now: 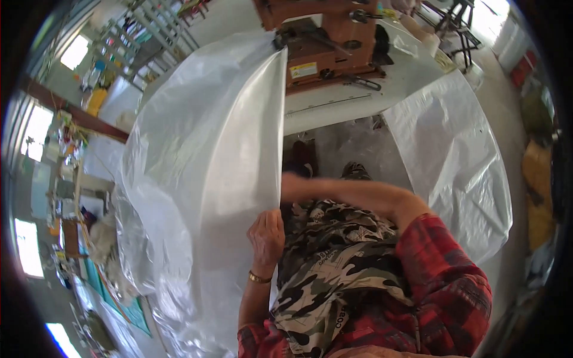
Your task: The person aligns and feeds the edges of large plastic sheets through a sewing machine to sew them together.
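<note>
We see 1 large clear plastic sheet [203, 179] hanging in front of the person, its straight edge running from the sewing machine [325, 42] at top down to the left hand [267, 235]. The left hand grips that edge approx. at its lower end; fingers curled together and clamped on the plastic, back of hand toward the camera, a gold bracelet [258, 278] on the wrist. The right forearm [358, 194] crosses from right to left just above the lap and passes behind the sheet edge; the right hand itself is hidden by the plastic, so we cannot tell its finger state or whether it holds anything. A 2nd part of the sheet [453, 161] drapes down on the right side, off the white table [334, 104] that carries the brown machine. Between the 2 plastic sections we see the grey floor [358, 146] and 2 shoes, 1 dark red, 1 grey. The lap is covered w/ a camouflage-pattern cloth [328, 268]; the right sleeve [447, 286] is red plaid. At left, blurred toward the rim, are windows and cluttered shelves; details there are too small to tell.
</note>
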A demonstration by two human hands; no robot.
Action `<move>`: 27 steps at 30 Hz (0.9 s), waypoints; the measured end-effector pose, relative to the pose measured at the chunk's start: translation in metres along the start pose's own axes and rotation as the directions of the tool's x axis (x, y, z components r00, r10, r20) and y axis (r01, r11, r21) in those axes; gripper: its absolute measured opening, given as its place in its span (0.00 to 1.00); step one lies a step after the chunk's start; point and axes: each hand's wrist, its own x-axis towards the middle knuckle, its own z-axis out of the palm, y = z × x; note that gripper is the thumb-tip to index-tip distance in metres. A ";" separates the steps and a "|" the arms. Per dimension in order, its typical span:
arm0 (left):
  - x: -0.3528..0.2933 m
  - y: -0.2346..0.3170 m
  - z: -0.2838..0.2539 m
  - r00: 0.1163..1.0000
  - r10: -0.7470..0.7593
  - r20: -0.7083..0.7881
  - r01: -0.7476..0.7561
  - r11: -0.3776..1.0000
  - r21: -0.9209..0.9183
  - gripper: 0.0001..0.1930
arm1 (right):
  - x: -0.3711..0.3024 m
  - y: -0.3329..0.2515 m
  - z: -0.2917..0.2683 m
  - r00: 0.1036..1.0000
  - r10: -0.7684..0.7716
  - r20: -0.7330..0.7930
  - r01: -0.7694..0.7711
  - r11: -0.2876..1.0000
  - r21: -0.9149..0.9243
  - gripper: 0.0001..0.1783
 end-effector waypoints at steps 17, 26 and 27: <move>-0.017 0.039 0.010 0.670 -0.713 0.209 0.599 0.352 -0.719 0.16 | 0.027 -0.069 -0.149 0.906 -0.339 0.252 0.422 0.700 -0.576 0.06; -0.010 0.043 0.017 0.844 -0.516 -0.144 0.365 0.750 -0.552 0.22 | 0.005 -0.097 -0.133 0.851 -0.371 0.372 0.516 0.722 -0.461 0.13; -0.007 0.044 0.017 0.836 -0.520 -0.175 0.372 0.772 -0.515 0.22 | 0.005 -0.098 -0.135 0.829 -0.410 0.381 0.553 0.702 -0.448 0.13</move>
